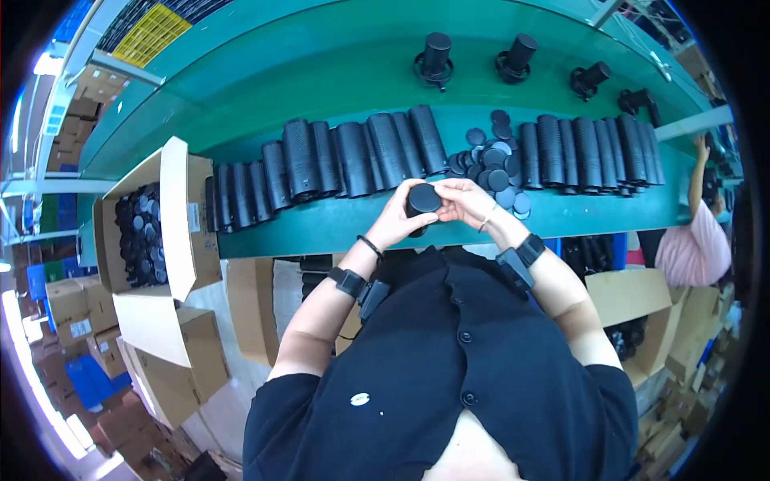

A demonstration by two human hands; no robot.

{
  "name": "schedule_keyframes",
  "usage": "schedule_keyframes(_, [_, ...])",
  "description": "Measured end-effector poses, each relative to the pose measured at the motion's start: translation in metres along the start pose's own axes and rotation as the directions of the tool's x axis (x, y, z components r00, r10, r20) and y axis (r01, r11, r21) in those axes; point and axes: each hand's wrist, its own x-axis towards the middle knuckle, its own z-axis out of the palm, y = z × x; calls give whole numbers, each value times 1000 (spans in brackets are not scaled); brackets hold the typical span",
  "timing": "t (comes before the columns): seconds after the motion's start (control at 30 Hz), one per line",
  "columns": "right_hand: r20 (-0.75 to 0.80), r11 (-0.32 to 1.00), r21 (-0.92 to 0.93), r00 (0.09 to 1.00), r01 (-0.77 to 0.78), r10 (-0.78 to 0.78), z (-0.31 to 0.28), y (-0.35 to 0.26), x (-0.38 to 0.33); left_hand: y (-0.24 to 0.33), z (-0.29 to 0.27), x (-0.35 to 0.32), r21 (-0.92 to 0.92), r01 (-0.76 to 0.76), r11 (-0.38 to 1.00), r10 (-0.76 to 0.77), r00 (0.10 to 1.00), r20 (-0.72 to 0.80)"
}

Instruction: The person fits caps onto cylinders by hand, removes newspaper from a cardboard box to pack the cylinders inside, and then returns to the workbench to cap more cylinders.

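In front of my chest, at the near edge of the green bench, both my hands meet on a black tube (416, 222) topped by a round black cap (424, 197). My left hand (391, 222) is closed round the tube's side. The fingers of my right hand (467, 202) pinch the right edge of the cap. Most of the tube is hidden below the cap and behind the fingers. Just beyond my right hand lies a loose heap of round black caps (495, 159), some showing a greyish face.
Rows of black tubes lie on the bench (337, 218) at left (350, 160) and right (589, 152). Several black cylinders on ring-shaped bases (437, 56) stand farther back. An open carton (178, 216) of caps is at left. Another person (696, 244) works at far right.
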Motion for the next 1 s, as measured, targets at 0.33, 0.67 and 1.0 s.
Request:
schedule_keyframes(0.33, [83, 991, -119, 995, 61, -51, 20, -3, -8, -6, -2, -11, -129, 90, 988, -85, 995, 44])
schedule_keyframes(0.67, [-40, 974, -225, 999, -6, -3, 11, -3, -14, -3, 19, -6, -293, 125, 948, -116, 992, 46])
schedule_keyframes(1.0, [93, 990, -142, 996, 26, -13, -7, 1, -16, -5, 14, 2, -98, 108, 989, -103, 993, 52])
